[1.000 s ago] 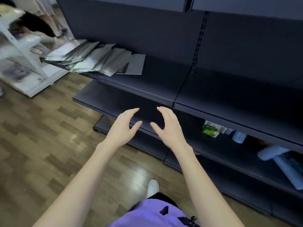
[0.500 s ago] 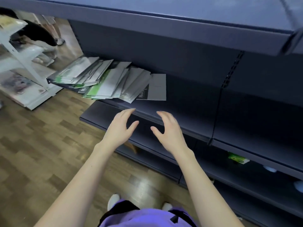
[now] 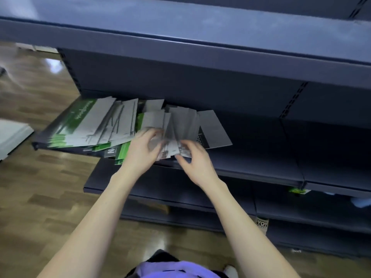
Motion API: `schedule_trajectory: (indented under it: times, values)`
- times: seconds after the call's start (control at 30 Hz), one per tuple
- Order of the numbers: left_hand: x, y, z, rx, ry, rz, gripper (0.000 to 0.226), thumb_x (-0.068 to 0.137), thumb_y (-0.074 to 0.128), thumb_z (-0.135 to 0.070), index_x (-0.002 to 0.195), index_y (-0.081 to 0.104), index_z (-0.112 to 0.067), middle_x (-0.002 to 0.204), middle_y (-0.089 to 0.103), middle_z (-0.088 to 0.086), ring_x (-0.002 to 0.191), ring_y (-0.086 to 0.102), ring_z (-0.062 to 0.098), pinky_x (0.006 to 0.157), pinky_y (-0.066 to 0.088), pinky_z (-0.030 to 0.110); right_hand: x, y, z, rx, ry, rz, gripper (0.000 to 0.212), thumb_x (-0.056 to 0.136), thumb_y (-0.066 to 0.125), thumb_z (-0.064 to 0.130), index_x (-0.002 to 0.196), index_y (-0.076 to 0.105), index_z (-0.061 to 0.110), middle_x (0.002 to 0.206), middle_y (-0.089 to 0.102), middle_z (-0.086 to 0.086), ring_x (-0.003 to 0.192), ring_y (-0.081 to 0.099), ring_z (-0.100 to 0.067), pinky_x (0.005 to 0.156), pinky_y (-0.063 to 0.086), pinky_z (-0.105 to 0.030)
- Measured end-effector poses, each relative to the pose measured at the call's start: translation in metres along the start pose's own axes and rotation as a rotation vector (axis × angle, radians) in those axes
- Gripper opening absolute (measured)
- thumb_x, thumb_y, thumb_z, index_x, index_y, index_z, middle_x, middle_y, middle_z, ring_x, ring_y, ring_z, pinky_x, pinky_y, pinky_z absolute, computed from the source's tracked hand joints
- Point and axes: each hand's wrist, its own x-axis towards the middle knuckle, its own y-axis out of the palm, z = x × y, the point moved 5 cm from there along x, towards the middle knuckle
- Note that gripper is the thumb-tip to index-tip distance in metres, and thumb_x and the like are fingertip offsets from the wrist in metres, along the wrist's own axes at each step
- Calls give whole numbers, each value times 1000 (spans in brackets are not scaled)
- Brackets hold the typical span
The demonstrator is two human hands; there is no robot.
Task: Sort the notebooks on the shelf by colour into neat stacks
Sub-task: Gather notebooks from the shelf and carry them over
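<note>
Where the notebooks (image 3: 124,125) lie fanned in a loose overlapping heap, they fill the left end of the middle dark shelf (image 3: 261,157), and several grey, green and black corners jut out past its front lip. The outermost grey-and-black notebook (image 3: 212,129) marks the right end of the spread; beyond it the same shelf board runs on bare to the right. The upper shelf (image 3: 200,47) overhangs the heap closely, so the gap above the covers is shallow. Left of the shelf end lies open wooden floor (image 3: 40,187).

The left hand (image 3: 143,149) sits at the front edge of the pile with its fingers curled onto the covers, and the right hand (image 3: 193,157) is just beside it, fingertips bent at the lower edges of the grey notebooks. Motion blur hides whether either hand actually pinches a cover or only touches it.

Half a second ago both hands hung spread and apart in front of the shelf lip, clear of the pile; now they have reached in and meet the notebooks. The view has also moved closer and lower, so the heap sits nearer the middle.
</note>
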Motion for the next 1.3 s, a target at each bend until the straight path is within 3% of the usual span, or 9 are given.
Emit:
schedule_trajectory:
  times: [0.13, 0.37, 0.5, 0.6, 0.7, 0.8, 0.93, 1.1, 1.3]
  values:
    - [5, 8, 43, 240, -36, 228, 71, 81, 42, -66, 131, 60, -20, 134, 60, 5, 120, 53, 34, 95, 43, 43, 17, 21, 14, -35, 51, -40, 34, 94, 63, 24, 126, 62, 14, 119, 64, -1, 111, 58, -17, 96, 48, -33]
    - [2, 13, 53, 293, -26, 275, 86, 73, 27, -77, 140, 51, -29, 151, 44, -2, 128, 43, 33, 98, 36, 42, 37, 39, 12, -84, 254, -53, 40, 94, 63, 28, 131, 55, 12, 129, 49, -10, 107, 56, -27, 80, 37, -26]
    - [-2, 10, 54, 325, 21, 363, 100, 64, 32, -84, 148, 39, -31, 157, 34, -3, 135, 35, 31, 105, 31, 43, 39, 43, 4, 80, 404, -104, 40, 90, 70, 26, 123, 55, 6, 118, 62, -11, 106, 60, -28, 80, 43, -29]
    - [-1, 7, 50, 308, 56, 355, 89, 72, 53, -75, 147, 43, -29, 156, 38, -2, 133, 37, 30, 107, 31, 42, 41, 42, 2, 126, 453, -101, 31, 88, 73, 27, 112, 60, 12, 104, 66, 0, 99, 63, -24, 82, 48, -32]
    - [0, 6, 43, 281, 78, 329, 69, 83, 68, -56, 143, 49, -29, 153, 43, -2, 132, 37, 30, 107, 31, 40, 41, 41, 4, 185, 458, -121, 21, 85, 73, 26, 97, 56, 20, 93, 64, 4, 90, 68, -29, 83, 56, -45]
    - [0, 6, 42, 202, 55, 345, 66, 84, 54, -66, 140, 53, -31, 149, 48, -4, 129, 41, 30, 105, 32, 39, 40, 32, 5, 176, 450, -170, 16, 89, 69, 23, 98, 58, 15, 88, 61, 4, 85, 67, -28, 80, 57, -43]
    - [4, 6, 34, 125, 73, 340, 78, 82, 24, -76, 136, 57, -31, 139, 58, -6, 121, 49, 28, 101, 38, 40, 39, 16, 4, 179, 465, -199, 6, 96, 57, 17, 101, 55, 15, 95, 61, -2, 74, 65, -23, 63, 62, -41]
    - [1, 17, 31, 158, 125, 327, 81, 80, 25, -82, 135, 57, -33, 140, 54, -7, 122, 45, 24, 100, 37, 40, 32, -2, 0, 113, 469, -231, 10, 95, 44, 12, 101, 51, 18, 91, 64, -6, 69, 69, -26, 58, 62, -42]
    - [-11, 22, 24, 187, 135, 322, 75, 76, 28, -64, 136, 58, -28, 143, 52, -1, 125, 43, 28, 103, 37, 43, 13, -22, -10, -53, 431, -397, 10, 95, 45, 12, 102, 48, 19, 83, 61, -9, 76, 63, -34, 67, 57, -43]
